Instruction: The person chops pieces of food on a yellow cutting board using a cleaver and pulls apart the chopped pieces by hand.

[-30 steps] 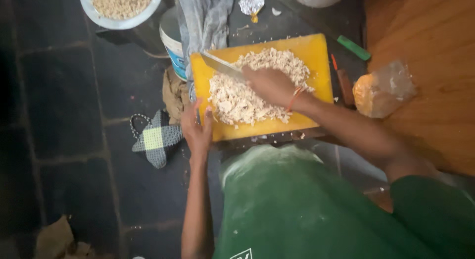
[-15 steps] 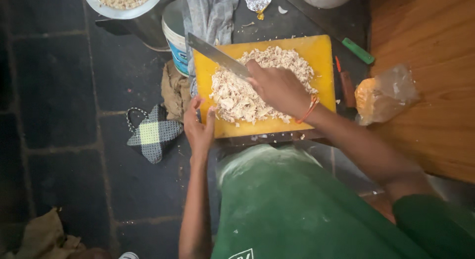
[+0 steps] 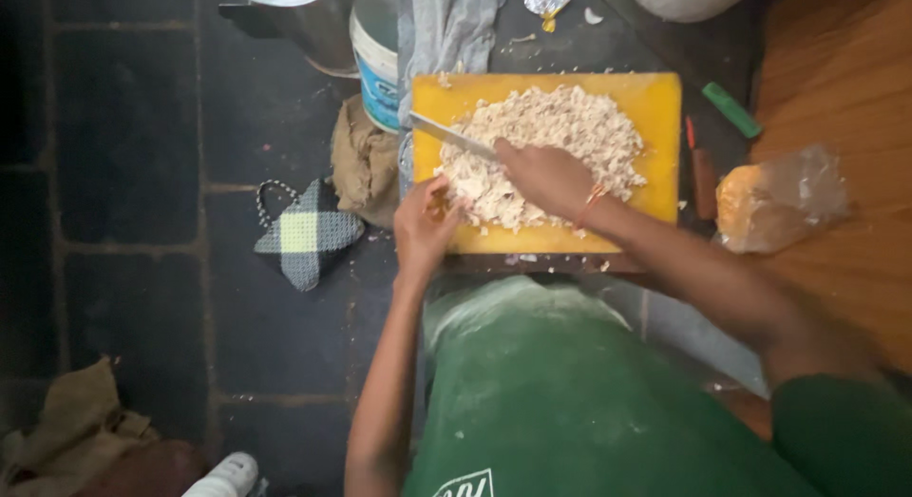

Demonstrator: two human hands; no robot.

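Yellow board (image 3: 655,107), knife (image 3: 451,136) pointing up-left.

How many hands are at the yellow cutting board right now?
2. The left hand rests at the yellow cutting board's near-left edge; the right hand grips a knife over the chopped pale food. No others visible.

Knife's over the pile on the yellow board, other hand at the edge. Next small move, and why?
Probably bring the knife down through the chopped pile: the right hand holds it angled over the heap, and the left hand steadies the yellow board at its near-left edge.
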